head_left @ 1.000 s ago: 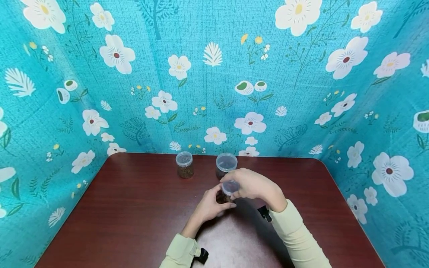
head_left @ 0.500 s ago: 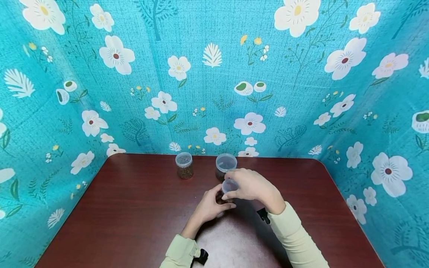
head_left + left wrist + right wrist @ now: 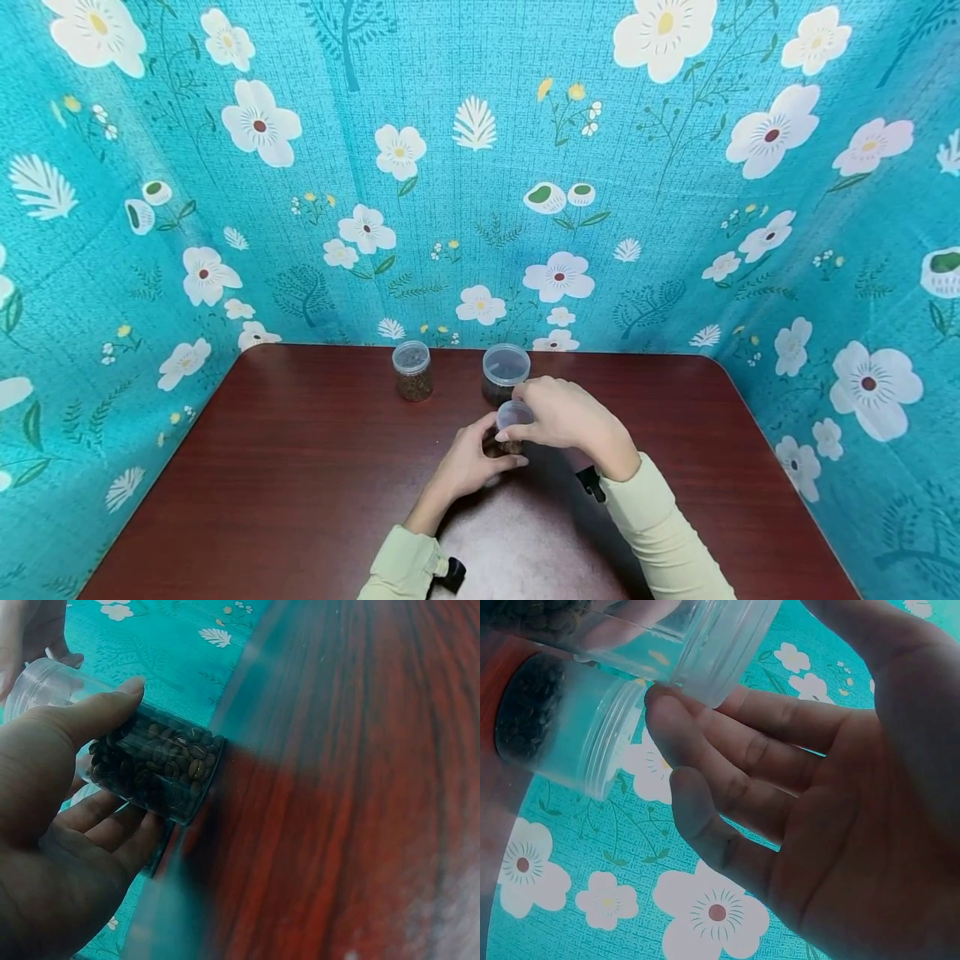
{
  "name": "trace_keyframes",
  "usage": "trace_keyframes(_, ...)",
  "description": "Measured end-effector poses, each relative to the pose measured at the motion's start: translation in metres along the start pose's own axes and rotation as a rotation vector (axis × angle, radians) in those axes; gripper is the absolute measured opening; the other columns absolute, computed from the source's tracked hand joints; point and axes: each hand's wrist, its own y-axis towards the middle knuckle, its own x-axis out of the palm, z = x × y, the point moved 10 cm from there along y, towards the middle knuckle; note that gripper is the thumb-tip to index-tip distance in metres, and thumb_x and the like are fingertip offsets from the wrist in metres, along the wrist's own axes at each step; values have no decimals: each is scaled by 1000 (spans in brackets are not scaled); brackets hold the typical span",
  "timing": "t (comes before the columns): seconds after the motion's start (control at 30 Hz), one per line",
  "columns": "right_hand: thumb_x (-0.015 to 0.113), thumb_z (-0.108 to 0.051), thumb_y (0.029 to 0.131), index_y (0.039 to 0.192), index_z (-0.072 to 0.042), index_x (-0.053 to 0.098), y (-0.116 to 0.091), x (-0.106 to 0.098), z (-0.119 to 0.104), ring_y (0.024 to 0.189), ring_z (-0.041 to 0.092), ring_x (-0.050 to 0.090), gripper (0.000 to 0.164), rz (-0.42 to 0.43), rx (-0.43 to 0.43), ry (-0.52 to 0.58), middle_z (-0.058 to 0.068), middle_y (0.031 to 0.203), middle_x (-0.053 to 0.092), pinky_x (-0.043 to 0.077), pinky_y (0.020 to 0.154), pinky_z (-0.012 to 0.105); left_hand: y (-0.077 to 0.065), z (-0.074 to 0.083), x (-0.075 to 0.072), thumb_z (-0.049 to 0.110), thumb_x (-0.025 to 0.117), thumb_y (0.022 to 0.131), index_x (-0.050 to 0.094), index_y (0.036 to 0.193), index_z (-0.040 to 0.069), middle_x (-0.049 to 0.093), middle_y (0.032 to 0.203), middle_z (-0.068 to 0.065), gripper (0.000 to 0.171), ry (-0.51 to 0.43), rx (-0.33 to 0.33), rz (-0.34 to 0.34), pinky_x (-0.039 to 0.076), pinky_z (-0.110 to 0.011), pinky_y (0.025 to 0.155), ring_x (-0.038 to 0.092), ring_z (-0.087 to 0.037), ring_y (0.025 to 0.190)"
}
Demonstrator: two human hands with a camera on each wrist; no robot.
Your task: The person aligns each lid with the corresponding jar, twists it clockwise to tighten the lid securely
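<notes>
A clear jar (image 3: 176,761) of coffee beans stands on the table, slightly right of centre in the head view. My left hand (image 3: 468,458) grips its body from the left, with the thumb (image 3: 109,712) on one side and fingers curled around the other. My right hand (image 3: 566,417) holds the translucent screw lid (image 3: 731,649) at its rim, thumb in front and fingertips behind. The lid sits on the jar's mouth. In the right wrist view the other fingers (image 3: 697,799) lie bent beside it. Part of the jar is hidden behind my hands.
A wider jar (image 3: 507,363) with dark contents stands just behind my right hand. Farther left is another lidded jar (image 3: 412,371) of small brown pieces. The dark red table (image 3: 315,467) ends at a blue flowered cloth (image 3: 465,192).
My right hand has turned a little at the lid. Its thumb has shifted left across the front of the rim and its fingertips have moved right. The left hand and jar stay put.
</notes>
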Motion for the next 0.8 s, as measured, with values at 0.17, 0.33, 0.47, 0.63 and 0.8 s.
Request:
trace_keyframes(0.17, 82, -59, 85, 140, -5, 61, -1, -4, 0, 112, 29, 69, 80, 23, 17, 11, 13, 130, 69, 59, 90, 47, 0, 1, 1, 30, 85, 90, 63, 124, 35, 74, 100, 6, 41, 1, 4, -8, 58, -35, 89, 71, -11, 94)
trace_keyframes(0.33, 86, -51, 85, 154, -10, 52, -3, -6, -6, 144, 36, 52, 87, 9, -36, 74, 14, 158, 52, 51, 111, 54, 0, 0, 1, 29, 85, 90, 62, 134, 31, 77, 113, 6, 50, 10, -10, -11, 59, -32, 94, 73, -8, 104)
trace_keyframes(0.47, 88, -28, 87, 146, -14, 62, -5, -4, -16, 147, 35, 48, 66, -31, -129, 96, 11, 158, 54, 51, 112, 52, 1, 0, 0, 32, 85, 90, 59, 144, 23, 72, 134, 5, 61, 66, -12, 4, 55, -31, 105, 69, -12, 124)
trace_keyframes(0.63, 84, -9, 88, 136, -16, 71, -6, 0, -22, 146, 34, 51, 50, -81, -195, 70, 6, 153, 60, 51, 113, 50, 0, -1, 0, 37, 85, 90, 60, 144, 19, 72, 136, 3, 62, 97, -15, 8, 55, -34, 105, 69, -17, 126)
trace_keyframes(0.8, 83, -7, 88, 128, -14, 75, -5, 2, -22, 136, 32, 59, 41, -94, -203, 59, 7, 142, 67, 54, 109, 48, 0, -1, -1, 37, 85, 89, 59, 146, 24, 73, 131, 7, 63, 96, -23, 12, 55, -32, 101, 70, -13, 121)
